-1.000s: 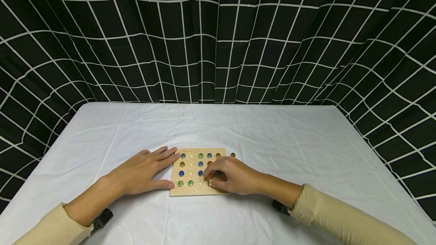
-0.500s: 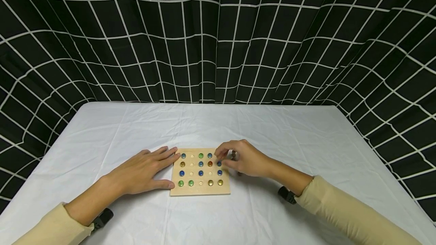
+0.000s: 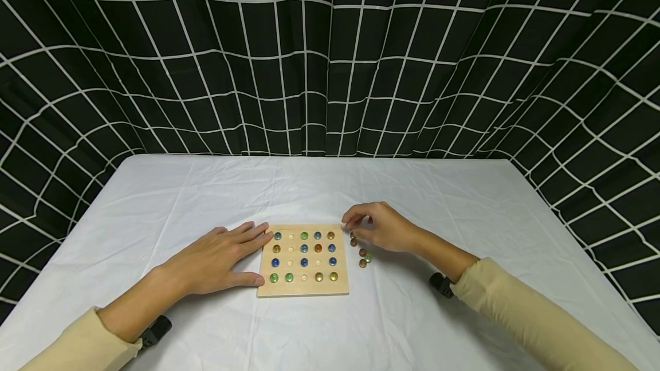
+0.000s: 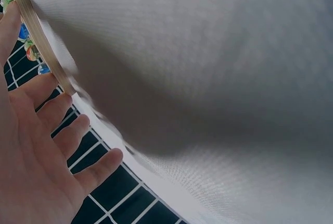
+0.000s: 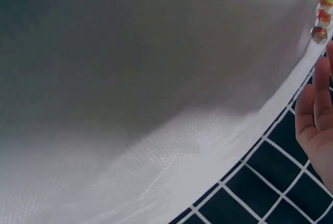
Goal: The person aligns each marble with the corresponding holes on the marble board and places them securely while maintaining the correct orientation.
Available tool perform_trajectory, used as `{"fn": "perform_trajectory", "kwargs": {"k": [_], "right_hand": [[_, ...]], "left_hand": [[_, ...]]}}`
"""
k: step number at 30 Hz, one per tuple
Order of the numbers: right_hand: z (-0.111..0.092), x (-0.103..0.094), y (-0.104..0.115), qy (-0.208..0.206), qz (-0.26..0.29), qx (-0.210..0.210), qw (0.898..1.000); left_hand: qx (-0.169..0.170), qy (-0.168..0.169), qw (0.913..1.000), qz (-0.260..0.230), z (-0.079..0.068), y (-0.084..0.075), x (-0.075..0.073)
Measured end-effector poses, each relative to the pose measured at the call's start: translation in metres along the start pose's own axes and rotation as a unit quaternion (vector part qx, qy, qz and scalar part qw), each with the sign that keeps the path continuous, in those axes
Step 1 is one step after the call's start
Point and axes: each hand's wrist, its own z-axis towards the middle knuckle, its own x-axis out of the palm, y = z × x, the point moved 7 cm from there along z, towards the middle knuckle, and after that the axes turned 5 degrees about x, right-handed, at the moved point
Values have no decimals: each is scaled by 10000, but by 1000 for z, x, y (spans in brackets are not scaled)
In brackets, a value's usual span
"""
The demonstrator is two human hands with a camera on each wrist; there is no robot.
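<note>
A light wooden board with rows of round hollows lies on the table, many of them filled with coloured glass marbles. My left hand lies at its left side, fingers straight, with fingertips and thumb on the board's edge. In the left wrist view the left hand reaches to the board's side. Just off the upper right corner hovers my right hand, fingers bent loosely and thumb apart, nothing seen between them. Below its fingertips sits a brownish marble.
Right of the board lie several loose marbles, among them a reddish marble and a green marble. A white cloth covers the table. Behind it hangs a black curtain with white grid lines.
My right hand has let go of a yellow marble in the front row and moved up and right, off the board, uncovering the loose marbles. My left hand has stayed put.
</note>
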Motion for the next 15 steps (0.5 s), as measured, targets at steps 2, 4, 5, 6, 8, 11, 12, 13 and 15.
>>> {"fn": "perform_trajectory", "kwargs": {"k": [2,4,5,6,8,11,12,13,15], "right_hand": [[1,0,-2,54,-9,16,10000],[1,1,-3,115,-30,14,9999],[1,2,-4,148,-36,5,9999],[1,3,-5,181,-34,6,9998],[1,5,-7,230,-39,20,9997],[1,7,-9,277,-13,26,9996],[1,8,-9,281,6,55,9996],[1,9,-10,279,23,78,9996],[1,9,-11,283,66,115,9995]], "left_hand": [[3,-3,10000,12,0,0,0],[15,-14,10000,20,0,0,0],[21,-22,10000,26,0,0,0],[27,-25,10000,31,1,0,0],[33,-32,10000,28,1,0,0],[45,-47,10000,27,1,0,0],[49,-50,10000,28,1,0,0],[53,-55,10000,31,1,0,0],[62,-61,10000,44,1,0,0]]}}
